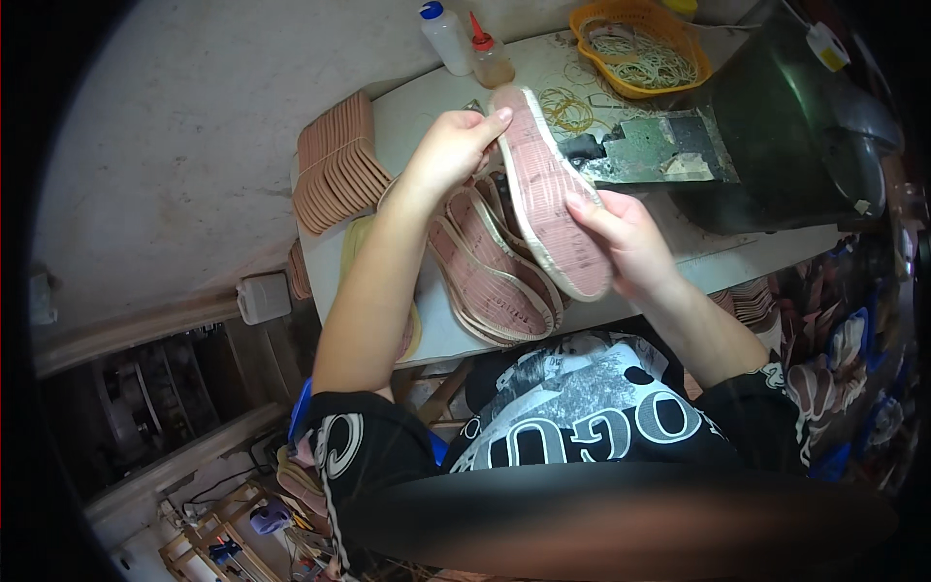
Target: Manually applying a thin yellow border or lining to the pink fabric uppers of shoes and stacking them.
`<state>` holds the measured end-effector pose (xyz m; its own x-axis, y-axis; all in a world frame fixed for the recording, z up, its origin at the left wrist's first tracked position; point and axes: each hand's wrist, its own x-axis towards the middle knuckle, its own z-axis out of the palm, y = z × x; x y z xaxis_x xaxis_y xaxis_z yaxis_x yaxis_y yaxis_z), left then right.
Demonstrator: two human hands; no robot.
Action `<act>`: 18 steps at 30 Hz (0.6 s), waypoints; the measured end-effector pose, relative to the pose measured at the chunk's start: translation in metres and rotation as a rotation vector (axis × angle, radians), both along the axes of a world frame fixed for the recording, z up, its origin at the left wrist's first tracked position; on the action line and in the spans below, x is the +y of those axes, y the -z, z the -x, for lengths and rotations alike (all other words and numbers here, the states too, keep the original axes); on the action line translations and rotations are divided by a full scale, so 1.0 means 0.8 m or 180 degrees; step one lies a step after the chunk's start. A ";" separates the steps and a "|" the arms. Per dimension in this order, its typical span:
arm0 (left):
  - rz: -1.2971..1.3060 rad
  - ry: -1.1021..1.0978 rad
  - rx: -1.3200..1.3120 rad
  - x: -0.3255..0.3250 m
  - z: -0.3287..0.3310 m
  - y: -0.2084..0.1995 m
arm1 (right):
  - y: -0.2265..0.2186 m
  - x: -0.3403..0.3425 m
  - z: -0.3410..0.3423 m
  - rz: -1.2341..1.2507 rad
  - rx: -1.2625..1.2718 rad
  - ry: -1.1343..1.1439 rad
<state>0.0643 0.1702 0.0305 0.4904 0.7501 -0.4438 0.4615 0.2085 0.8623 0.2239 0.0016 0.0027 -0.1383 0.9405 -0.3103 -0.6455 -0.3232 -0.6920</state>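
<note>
Between both hands I hold up a pink shoe insole (pixel 545 184) with a pale trim round its edge, tilted above the table. My left hand (pixel 464 145) pinches it near its narrow upper end, thumb on the face. Lower down, my right hand (pixel 621 233) grips the opposite edge at the broad end, its thumb also on the face and its other fingers hidden behind. Beneath, a loose pile of similar trimmed insoles (pixel 490 291) lies on the table, partly covered by the held one and my left arm.
A bundled stack of plain tan insoles (pixel 337 163) stands at the table's left. Behind are a blue-capped bottle (pixel 446 41), a red-tipped bottle (pixel 493 64) and an orange basket (pixel 640 53) of pale strips. A dark green machine (pixel 776 136) with a flat plate occupies the right side.
</note>
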 end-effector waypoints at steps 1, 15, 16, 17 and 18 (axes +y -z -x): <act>-0.0306 -0.0185 0.0007 -0.002 0.006 0.011 | 0.006 0.004 0.013 -0.0082 -0.0214 -0.0137; -0.2773 -0.0445 0.3725 -0.232 0.198 0.116 | 0.045 -0.039 0.087 -0.2386 -0.4287 -0.0648; -0.2783 -0.0469 0.3720 -0.230 0.200 0.115 | 0.044 -0.041 0.080 -0.2409 -0.4297 -0.0647; -0.2725 -0.0479 0.3618 -0.228 0.203 0.114 | 0.042 -0.043 0.072 -0.2318 -0.4060 -0.0813; -0.2671 -0.0499 0.3521 -0.225 0.206 0.112 | 0.039 -0.043 0.063 -0.2236 -0.3820 -0.0976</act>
<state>-0.1003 -0.0094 -0.0587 0.0724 0.9954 0.0626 0.9968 -0.0701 -0.0375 0.1732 -0.0331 -0.0287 -0.3525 0.9271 0.1278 0.4692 0.2932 -0.8330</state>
